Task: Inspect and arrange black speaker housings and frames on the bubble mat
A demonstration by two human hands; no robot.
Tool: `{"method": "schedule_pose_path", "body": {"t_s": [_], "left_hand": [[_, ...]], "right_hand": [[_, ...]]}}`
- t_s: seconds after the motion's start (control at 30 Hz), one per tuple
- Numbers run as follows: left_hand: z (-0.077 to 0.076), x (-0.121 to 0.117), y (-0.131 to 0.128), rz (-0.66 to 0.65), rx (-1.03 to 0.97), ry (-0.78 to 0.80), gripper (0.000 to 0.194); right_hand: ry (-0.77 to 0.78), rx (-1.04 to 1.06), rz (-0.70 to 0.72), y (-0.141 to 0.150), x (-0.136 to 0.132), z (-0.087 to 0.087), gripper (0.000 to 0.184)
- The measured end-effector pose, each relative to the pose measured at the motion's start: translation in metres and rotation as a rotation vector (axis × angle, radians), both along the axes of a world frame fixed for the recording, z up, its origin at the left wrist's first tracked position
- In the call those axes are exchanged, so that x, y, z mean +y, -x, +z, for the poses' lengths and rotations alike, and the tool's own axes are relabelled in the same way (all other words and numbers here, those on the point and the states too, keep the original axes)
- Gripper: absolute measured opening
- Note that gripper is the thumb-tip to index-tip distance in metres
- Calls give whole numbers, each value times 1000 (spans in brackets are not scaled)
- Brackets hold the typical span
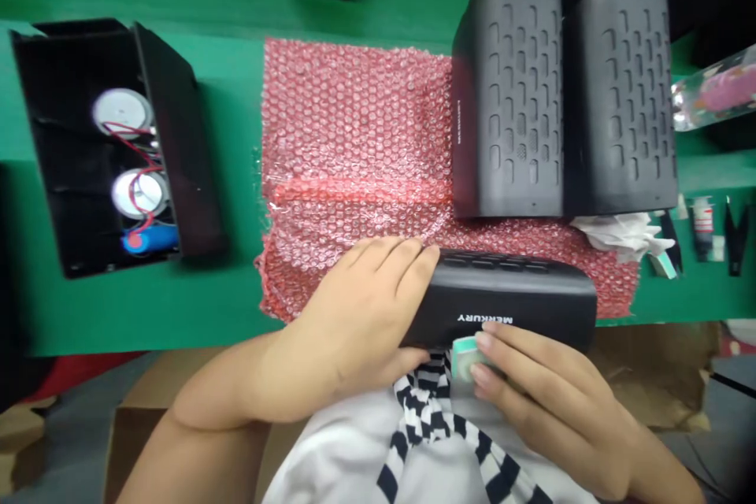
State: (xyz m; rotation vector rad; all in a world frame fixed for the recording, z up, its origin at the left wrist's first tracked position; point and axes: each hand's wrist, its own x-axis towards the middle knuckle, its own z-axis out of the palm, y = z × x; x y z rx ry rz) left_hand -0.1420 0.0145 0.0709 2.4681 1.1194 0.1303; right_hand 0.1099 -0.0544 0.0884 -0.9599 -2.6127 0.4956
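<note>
My left hand wraps around the left end of a black speaker marked MERKURY, which lies on its side at the near edge of a red bubble wrap sheet. My right hand pinches a small pale green block against the speaker's near face, just under the lettering. Both hands sit close to my body, above a white garment with a black-and-white striped cord.
Two upright black speakers stand at the back right of the bubble wrap. An open black speaker shell with two drivers, red wires and a blue battery lies at left on the green table. Crumpled paper and small tools lie at right.
</note>
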Motion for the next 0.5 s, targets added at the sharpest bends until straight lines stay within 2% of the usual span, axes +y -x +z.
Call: {"method": "schedule_pose_path", "body": {"t_s": [0.07, 0.2, 0.33, 0.5], "left_hand": [[-3, -1, -1, 5, -31, 9, 84], [-6, -1, -1, 8, -72, 10, 83], [-8, -1, -2, 35, -100, 9, 76], [-8, 0, -3, 40, -87, 43, 74]], "right_hand": [[4, -24, 52, 1, 7, -1, 28], [22, -88, 57, 0, 9, -3, 32], [-65, -79, 113, 8, 4, -5, 33], [-132, -110, 69, 16, 2, -7, 38]]}}
